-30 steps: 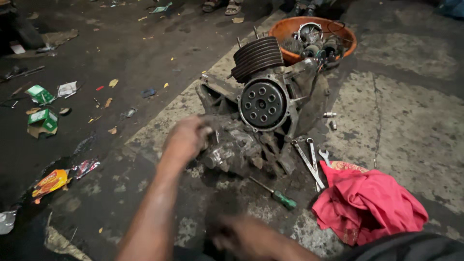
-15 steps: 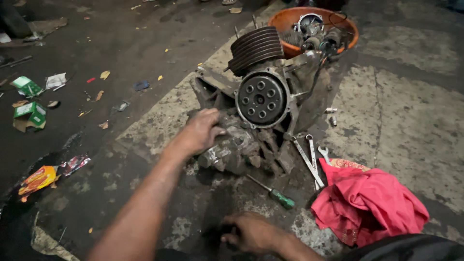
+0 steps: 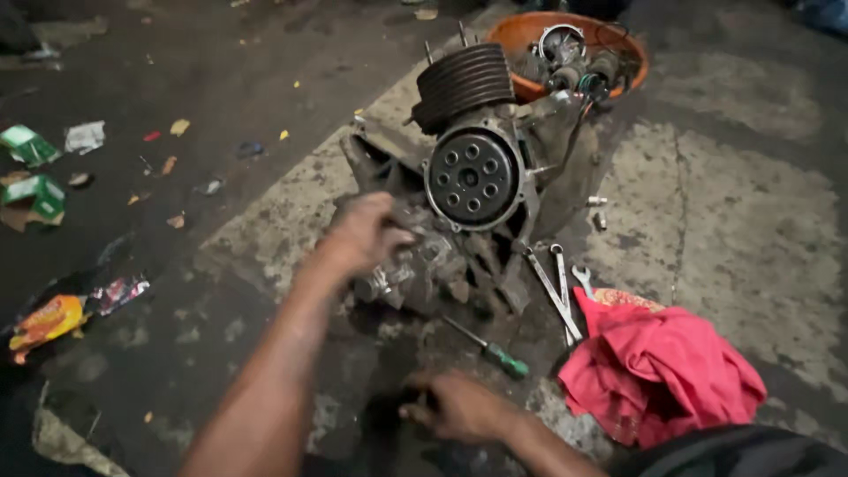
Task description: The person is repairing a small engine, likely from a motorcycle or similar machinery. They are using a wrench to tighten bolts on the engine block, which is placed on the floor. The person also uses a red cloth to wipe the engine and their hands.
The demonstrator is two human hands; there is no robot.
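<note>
- The engine (image 3: 468,203) sits on the ground in the upper middle of the frame; it looks heavy, rigid metal, and the grime on it probably makes it slippery.
- Your left hand (image 3: 367,234) rests on its lower left casing, fingers curled over the greasy metal; I cannot tell if they really clamp it.
- The finned cylinder (image 3: 464,84) at the top and the round plate (image 3: 471,177) with holes give you firm edges; judge the casing rim as the safest hold, since fins can chip.
- Your right hand (image 3: 455,406) is at the bottom centre, fingers bent together on the dark floor (image 3: 751,221); what it grips is unclear.
- Just above it lies a green-handled screwdriver (image 3: 495,349).
- Wrenches (image 3: 556,287) lie right of the engine, touching a red cloth (image 3: 662,371) at lower right.
- An orange bowl (image 3: 632,53) of parts stands at the top, behind the engine.
</note>
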